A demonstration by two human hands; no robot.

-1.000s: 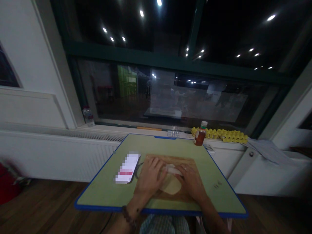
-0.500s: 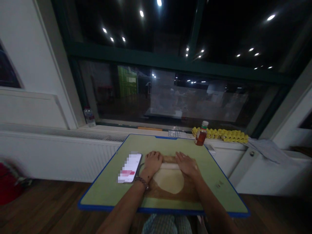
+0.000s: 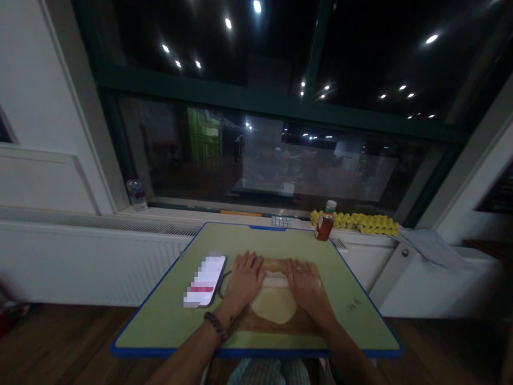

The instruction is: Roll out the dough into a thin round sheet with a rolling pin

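Note:
A flat sheet of pale dough (image 3: 274,306) lies on a brown wooden board (image 3: 280,326) on the green tabletop. Across the dough's far part runs a whitish rolling pin (image 3: 276,281), and a narrow strip of dough shows beyond it. My left hand (image 3: 245,278) rests palm down over the pin's left end, fingers stretched forward. Over the right end lies my right hand (image 3: 305,283), also flat with its fingers extended. Both hands cover the pin's ends. Left of my left hand is a phone (image 3: 206,280) with a lit, partly blurred screen.
A blue-edged folding table (image 3: 192,326) holds everything. At its far right corner stands a bottle of reddish-brown liquid (image 3: 324,223). Behind it, yellow egg trays (image 3: 360,222) sit on the sill. A clear bottle (image 3: 136,192) stands by the window; a white radiator (image 3: 92,267) runs below.
The rolling pin and both hands have come slightly toward me over the dough, uncovering a strip of it at the far side. The camera view has shifted a little.

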